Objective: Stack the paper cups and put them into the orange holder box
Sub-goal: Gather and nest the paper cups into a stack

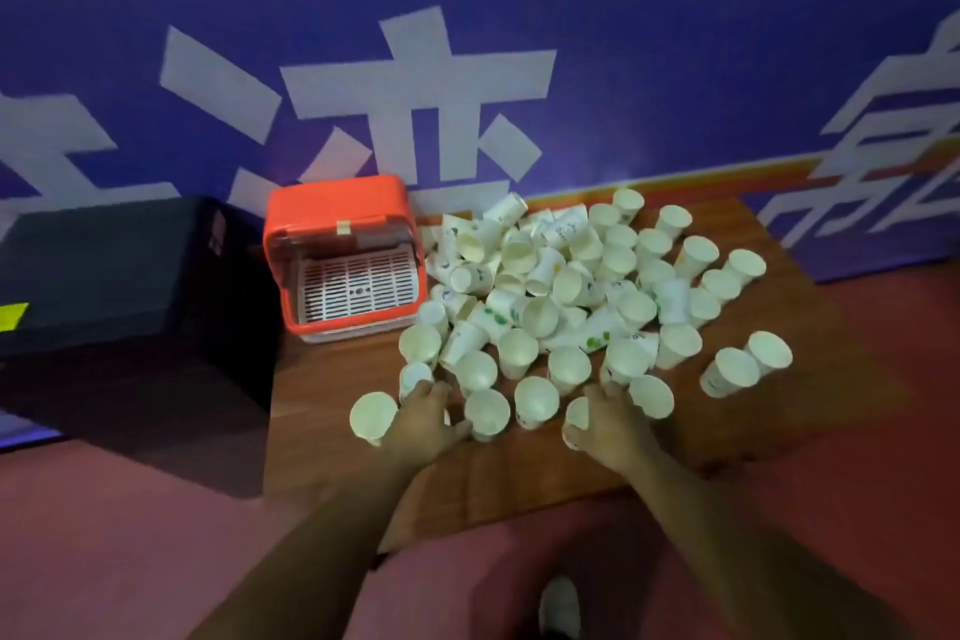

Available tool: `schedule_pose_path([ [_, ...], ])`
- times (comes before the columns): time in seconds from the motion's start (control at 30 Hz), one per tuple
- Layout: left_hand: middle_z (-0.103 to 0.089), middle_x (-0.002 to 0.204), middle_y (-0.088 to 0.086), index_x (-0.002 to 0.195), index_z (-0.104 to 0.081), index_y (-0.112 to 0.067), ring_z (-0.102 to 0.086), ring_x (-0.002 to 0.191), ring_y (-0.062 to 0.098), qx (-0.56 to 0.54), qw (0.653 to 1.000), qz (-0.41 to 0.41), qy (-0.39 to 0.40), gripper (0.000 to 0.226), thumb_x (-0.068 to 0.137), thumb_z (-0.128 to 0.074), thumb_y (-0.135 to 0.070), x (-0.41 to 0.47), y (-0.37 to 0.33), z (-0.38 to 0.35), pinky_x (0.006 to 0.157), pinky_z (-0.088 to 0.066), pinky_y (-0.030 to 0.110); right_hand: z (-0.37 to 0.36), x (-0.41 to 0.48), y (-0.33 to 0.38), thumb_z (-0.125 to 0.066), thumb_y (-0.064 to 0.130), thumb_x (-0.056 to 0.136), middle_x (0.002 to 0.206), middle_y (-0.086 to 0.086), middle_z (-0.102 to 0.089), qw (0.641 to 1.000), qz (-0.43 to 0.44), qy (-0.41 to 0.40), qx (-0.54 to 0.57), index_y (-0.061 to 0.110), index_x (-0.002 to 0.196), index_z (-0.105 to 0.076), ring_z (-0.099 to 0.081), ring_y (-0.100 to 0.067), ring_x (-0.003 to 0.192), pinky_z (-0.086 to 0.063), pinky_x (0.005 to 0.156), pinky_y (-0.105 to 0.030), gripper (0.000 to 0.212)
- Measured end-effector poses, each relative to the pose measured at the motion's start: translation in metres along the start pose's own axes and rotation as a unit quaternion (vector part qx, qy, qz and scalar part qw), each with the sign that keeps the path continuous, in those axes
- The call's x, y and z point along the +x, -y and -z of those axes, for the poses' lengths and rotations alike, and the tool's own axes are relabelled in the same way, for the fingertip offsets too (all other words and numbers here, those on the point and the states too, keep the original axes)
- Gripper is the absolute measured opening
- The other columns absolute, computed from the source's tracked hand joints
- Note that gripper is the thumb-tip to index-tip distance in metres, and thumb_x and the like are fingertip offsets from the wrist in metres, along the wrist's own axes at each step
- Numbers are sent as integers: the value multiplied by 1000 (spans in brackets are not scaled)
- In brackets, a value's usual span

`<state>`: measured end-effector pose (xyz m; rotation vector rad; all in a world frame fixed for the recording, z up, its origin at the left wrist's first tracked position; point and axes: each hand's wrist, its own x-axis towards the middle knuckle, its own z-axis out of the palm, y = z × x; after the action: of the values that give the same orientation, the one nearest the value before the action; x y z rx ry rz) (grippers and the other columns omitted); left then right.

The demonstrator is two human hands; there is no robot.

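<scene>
Several white paper cups [569, 286] lie and stand in a loose heap across the wooden table [493, 478]. The orange holder box [337, 229] sits at the table's back left, its front open onto a white slotted tray. At the near edge of the heap, my left hand [423, 418] lies palm down over a paper cup [447, 417], which shows white between thumb and fingers. Another upright cup [372, 416] stands just left of that hand. My right hand [613, 424] grips a cup [575, 418] on its left side, fingers curled round it.
A black box [119, 276] stands left of the table, beside the orange box. A blue banner with white characters [415, 83] hangs right behind the table. Reddish floor [104, 535] surrounds the table, and two cups [748, 364] stand apart at the right.
</scene>
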<state>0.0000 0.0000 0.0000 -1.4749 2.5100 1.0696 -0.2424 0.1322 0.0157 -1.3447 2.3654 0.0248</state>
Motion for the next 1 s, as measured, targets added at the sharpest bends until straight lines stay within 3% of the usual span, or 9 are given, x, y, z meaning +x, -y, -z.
schedule_pose_path([
  [0.27,-47,141,14,140,-45,-6,-47,127,31,46,998,6,-35,76,81,-77,-42,20,-21,-8,102,-41,38,-13,5,11,-60,55,81,130,-8,-47,997,24,0,-71,18,136,-45,-46,-30,122,-33,107,-43,68],
  [0.4,-42,149,12,147,-39,-8,-43,133,30,72,997,25,-9,87,79,-79,-46,36,-31,-23,109,-35,37,-20,20,2,-60,53,83,131,-10,-47,995,54,15,-83,15,141,-39,-50,-31,122,-35,108,-45,73],
  [0.5,-42,150,10,148,-39,-11,-41,134,30,103,994,34,-25,79,83,-74,-41,45,-35,-30,111,-33,38,-24,28,-6,-62,50,83,132,-9,-49,993,78,19,-85,14,142,-39,-51,-30,123,-37,108,-45,72],
  [0.6,-45,146,10,147,-44,-14,-41,132,31,110,993,33,-35,68,87,-69,-33,49,-32,-34,112,-33,39,-24,32,-13,-65,48,81,129,-9,-53,993,88,17,-82,13,139,-43,-55,-29,117,-42,103,-43,71],
  [0.73,-55,134,15,136,-58,-9,-51,121,38,98,994,1,-50,68,77,-80,-32,48,-22,-38,102,-44,45,-13,29,-18,-73,52,68,108,-8,-61,992,111,-15,-58,10,125,-58,-64,-29,92,-53,76,-38,72],
  [0.83,-52,136,18,135,-58,-10,-52,121,39,98,993,-6,-60,70,73,-82,-31,43,-19,-40,96,-50,46,10,28,-15,-59,58,73,115,-8,-57,991,126,-44,2,13,127,-52,-60,-29,101,-50,78,-36,71],
  [1.0,-45,131,13,142,-51,-15,-46,123,31,84,994,-11,-65,74,75,-79,-30,33,-15,-43,99,-47,37,38,38,16,-68,54,77,130,-6,-50,982,169,-56,64,14,139,-44,-50,-28,118,-44,95,-38,77],
])
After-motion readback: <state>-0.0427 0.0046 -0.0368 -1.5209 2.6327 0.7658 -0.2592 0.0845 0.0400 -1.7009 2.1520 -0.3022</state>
